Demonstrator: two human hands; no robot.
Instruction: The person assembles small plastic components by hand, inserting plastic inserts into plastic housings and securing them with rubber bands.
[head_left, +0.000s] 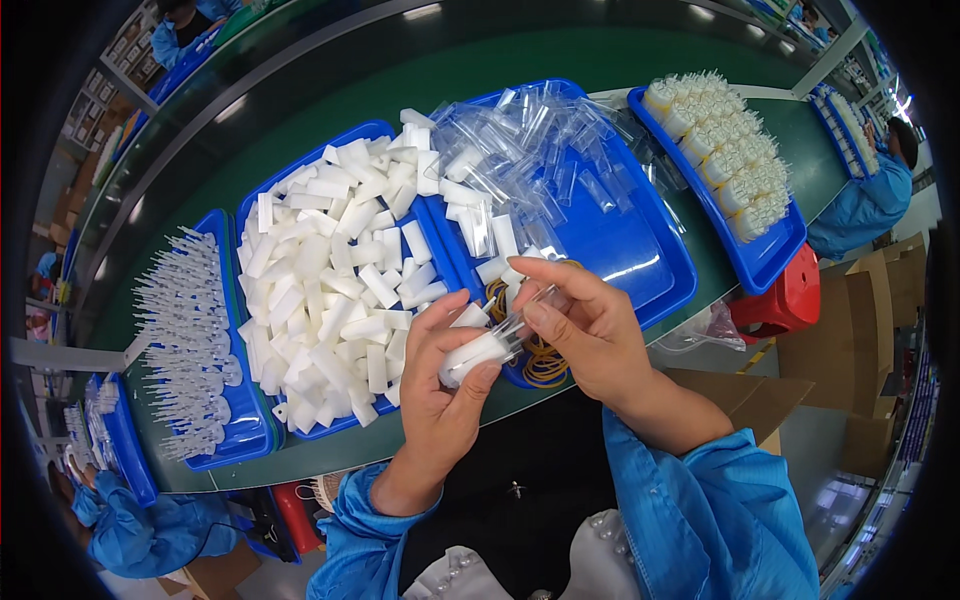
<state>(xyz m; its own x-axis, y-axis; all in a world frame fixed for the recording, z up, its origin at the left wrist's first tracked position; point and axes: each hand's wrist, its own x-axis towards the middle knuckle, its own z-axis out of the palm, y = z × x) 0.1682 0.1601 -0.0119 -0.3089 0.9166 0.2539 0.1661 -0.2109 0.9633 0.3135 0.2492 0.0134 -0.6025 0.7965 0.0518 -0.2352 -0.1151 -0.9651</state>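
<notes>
My left hand (438, 385) is closed around a white piece (478, 356), with clear plastic at its right end. My right hand (598, 335) pinches a clear plastic tube (541, 302), which meets the white piece between my hands. Fingers partly hide the join, so I cannot tell how far one sits inside the other. Just beyond my left hand lies a big heap of white foam blocks (335, 270), spilling over a blue tray. Yellow rubber bands (545, 368) lie under and beside my right hand.
Clear plastic sleeves (540, 135) are piled in a blue tray (655, 262) behind my hands. White thin-tipped parts (185, 350) fill the far-left tray. Banded bundles (730, 165) stand in the right tray. A red stool (785, 300) and cardboard boxes (835, 330) are at right. Co-workers sit nearby.
</notes>
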